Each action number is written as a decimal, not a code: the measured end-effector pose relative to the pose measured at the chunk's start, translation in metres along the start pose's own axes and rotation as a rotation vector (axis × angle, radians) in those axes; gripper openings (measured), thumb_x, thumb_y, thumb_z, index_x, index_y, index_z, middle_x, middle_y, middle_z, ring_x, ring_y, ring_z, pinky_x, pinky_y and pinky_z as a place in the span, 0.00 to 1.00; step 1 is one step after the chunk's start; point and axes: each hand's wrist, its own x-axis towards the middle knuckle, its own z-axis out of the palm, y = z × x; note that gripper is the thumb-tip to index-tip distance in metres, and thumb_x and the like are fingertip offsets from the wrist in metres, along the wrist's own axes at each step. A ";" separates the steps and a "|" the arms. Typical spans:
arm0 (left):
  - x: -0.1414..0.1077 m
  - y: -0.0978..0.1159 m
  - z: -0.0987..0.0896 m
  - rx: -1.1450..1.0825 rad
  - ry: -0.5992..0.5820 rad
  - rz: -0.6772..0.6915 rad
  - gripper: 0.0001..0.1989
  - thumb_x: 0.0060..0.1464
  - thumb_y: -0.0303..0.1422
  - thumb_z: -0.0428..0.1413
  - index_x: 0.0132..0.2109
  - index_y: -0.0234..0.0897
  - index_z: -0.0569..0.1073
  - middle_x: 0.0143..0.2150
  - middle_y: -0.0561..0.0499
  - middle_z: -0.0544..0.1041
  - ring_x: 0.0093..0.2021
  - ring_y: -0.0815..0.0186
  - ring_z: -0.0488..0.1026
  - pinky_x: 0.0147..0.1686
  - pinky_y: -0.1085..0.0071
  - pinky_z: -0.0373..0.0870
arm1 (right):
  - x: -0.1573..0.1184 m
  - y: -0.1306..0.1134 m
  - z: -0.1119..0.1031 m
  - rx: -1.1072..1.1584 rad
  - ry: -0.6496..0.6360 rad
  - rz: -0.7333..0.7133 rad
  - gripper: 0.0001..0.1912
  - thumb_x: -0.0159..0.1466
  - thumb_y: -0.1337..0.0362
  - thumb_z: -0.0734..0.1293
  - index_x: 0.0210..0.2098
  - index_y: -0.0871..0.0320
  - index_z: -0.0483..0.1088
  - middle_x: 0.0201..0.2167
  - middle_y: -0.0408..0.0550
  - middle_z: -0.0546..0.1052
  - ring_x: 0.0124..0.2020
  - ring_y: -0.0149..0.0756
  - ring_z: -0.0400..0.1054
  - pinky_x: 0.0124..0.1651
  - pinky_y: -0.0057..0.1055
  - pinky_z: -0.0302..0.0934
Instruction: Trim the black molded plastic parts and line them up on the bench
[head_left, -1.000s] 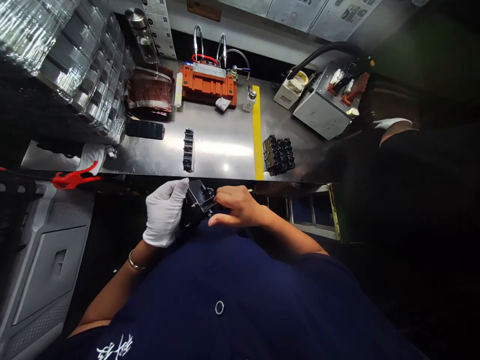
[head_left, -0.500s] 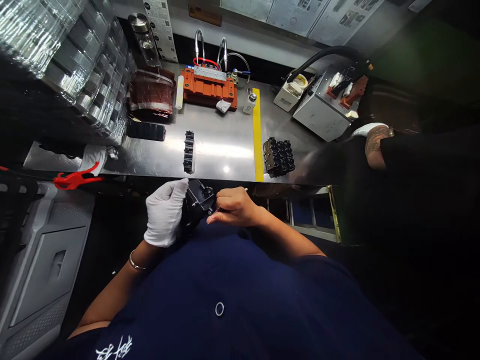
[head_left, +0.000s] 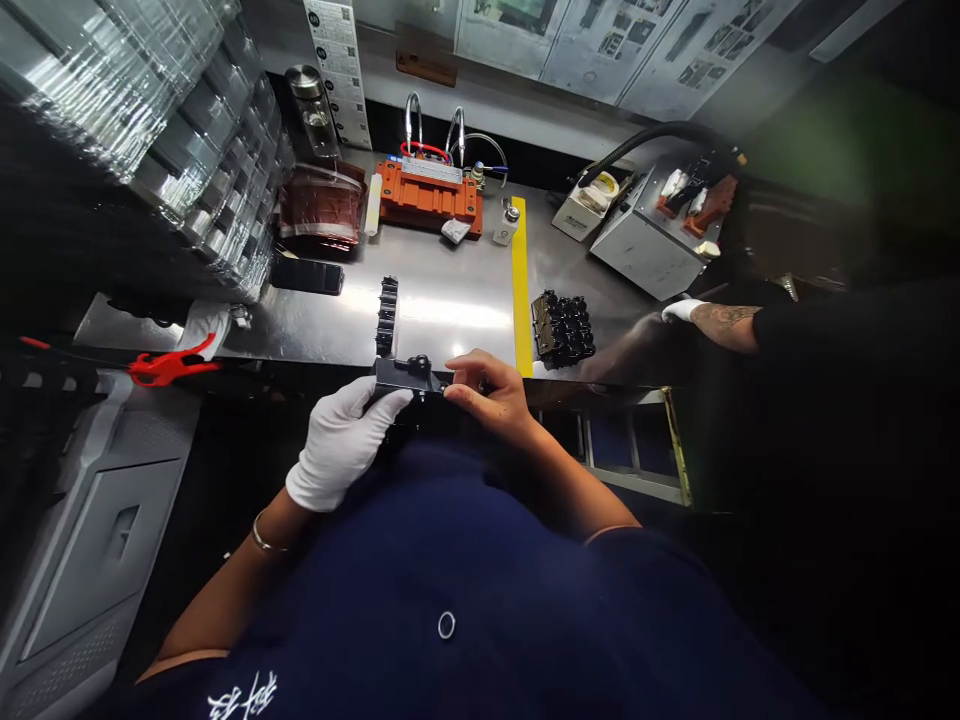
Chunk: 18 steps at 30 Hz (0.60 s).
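My left hand [head_left: 341, 440], in a white glove, grips a black moulded part [head_left: 409, 376] at its left side, just in front of the bench edge. My bare right hand [head_left: 495, 396] is at the part's right end, thumb and fingers curled close to it. Whatever lies between those fingers is too small and dark to make out. Beyond the part, a narrow black piece [head_left: 387, 316] stands on the metal bench [head_left: 450, 330]. Right of the yellow tape [head_left: 522, 290] sits a cluster of black parts [head_left: 564, 328].
An orange fixture [head_left: 429, 195], a small white bottle [head_left: 506, 224] and a phone [head_left: 307, 275] are on the bench. Wrapped trays [head_left: 217, 150] rise at the left, beside a red air gun [head_left: 172, 365]. Another person's gloved hand [head_left: 682, 309] is near a grey box [head_left: 649, 240].
The black part has been turned and raised towards the bench edge, with both my hands around it. The other person's arm has extended left. The whole view has shifted slightly.
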 end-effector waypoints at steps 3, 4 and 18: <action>-0.003 -0.001 -0.002 0.097 -0.058 0.066 0.14 0.54 0.45 0.63 0.40 0.40 0.83 0.37 0.48 0.84 0.39 0.58 0.79 0.44 0.66 0.75 | 0.004 -0.008 -0.009 -0.015 -0.155 -0.068 0.14 0.65 0.53 0.69 0.41 0.58 0.75 0.26 0.40 0.69 0.24 0.25 0.59 0.28 0.26 0.57; -0.004 -0.001 -0.002 0.111 -0.071 0.081 0.14 0.55 0.44 0.62 0.40 0.40 0.83 0.38 0.48 0.84 0.39 0.59 0.79 0.44 0.67 0.75 | 0.005 -0.009 -0.009 -0.016 -0.202 -0.082 0.14 0.66 0.53 0.69 0.39 0.58 0.75 0.25 0.41 0.69 0.24 0.26 0.60 0.29 0.26 0.58; -0.009 0.002 0.002 0.066 0.031 0.062 0.12 0.54 0.42 0.64 0.40 0.40 0.83 0.37 0.49 0.84 0.39 0.59 0.80 0.44 0.66 0.75 | 0.007 -0.001 -0.011 0.129 -0.106 0.099 0.20 0.62 0.47 0.71 0.29 0.58 0.71 0.24 0.40 0.69 0.24 0.25 0.58 0.28 0.26 0.56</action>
